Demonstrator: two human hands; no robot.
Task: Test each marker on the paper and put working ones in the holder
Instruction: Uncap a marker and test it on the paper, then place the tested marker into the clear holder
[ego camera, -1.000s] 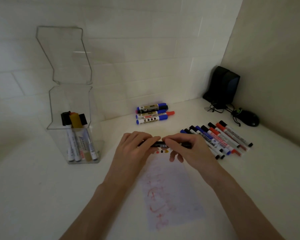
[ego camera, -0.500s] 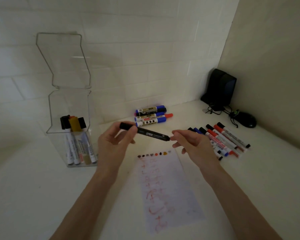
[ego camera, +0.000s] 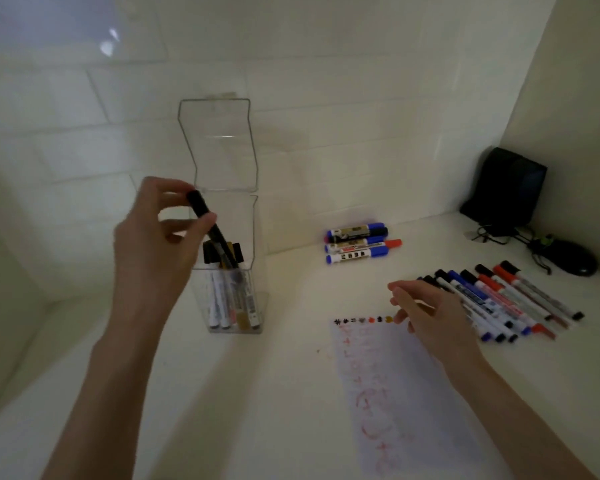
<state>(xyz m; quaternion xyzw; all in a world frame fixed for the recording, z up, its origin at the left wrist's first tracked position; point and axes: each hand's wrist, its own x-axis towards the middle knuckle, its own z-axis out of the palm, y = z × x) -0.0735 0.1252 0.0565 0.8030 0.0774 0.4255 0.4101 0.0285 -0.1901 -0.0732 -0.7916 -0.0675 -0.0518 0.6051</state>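
Observation:
My left hand point(ego camera: 160, 237) pinches a black marker point(ego camera: 210, 228) near its upper end, its lower end tilted down into the open top of the clear holder point(ego camera: 260, 306). Several markers stand in the holder. My right hand point(ego camera: 426, 317) hovers with loosely curled fingers and holds nothing, over the top right corner of the paper point(ego camera: 406, 403), which bears red scribbles and a row of small colour dots. A row of thin markers point(ego camera: 499, 299) lies just right of that hand.
A stack of thick blue, black and red markers point(ego camera: 359, 242) lies by the back wall. A black speaker point(ego camera: 506, 185) and a black mouse point(ego camera: 572, 261) with cables sit in the right corner. The holder's clear lid point(ego camera: 219, 143) stands open against the tiled wall.
My left hand carried the black marker from above the paper leftward to the holder. My right hand let go of it and dropped toward the paper's top corner. The view shifted left.

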